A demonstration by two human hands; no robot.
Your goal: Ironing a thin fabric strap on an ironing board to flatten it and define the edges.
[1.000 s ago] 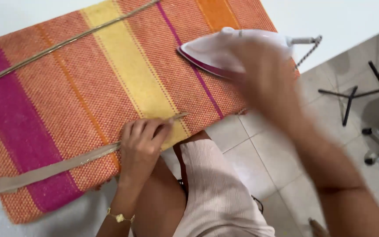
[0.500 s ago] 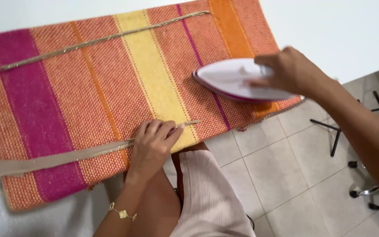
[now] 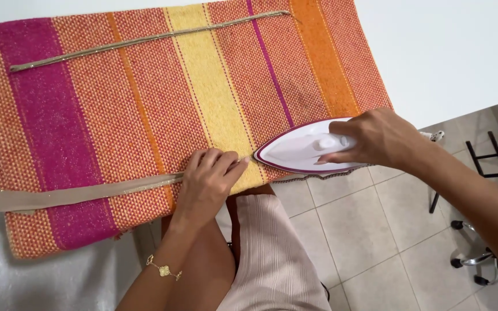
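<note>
I've slid the iron [image 3: 304, 151] leftward, right hand [image 3: 376, 138] clamped on it, tip nearly touching my left fingers [image 3: 226, 167] flat on the beige strip [image 3: 87, 193]

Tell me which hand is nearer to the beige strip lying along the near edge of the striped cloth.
Left. The left hand presses its fingertips on the beige strip at its right end. The right hand grips the white iron, further right, off the strip.

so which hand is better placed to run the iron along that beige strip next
Probably the right hand: it grips the iron, whose tip sits at the strip's near end. The left hand lies flat, its fingers pinning the beige strip on the striped cloth, so it looks better kept there.
</note>
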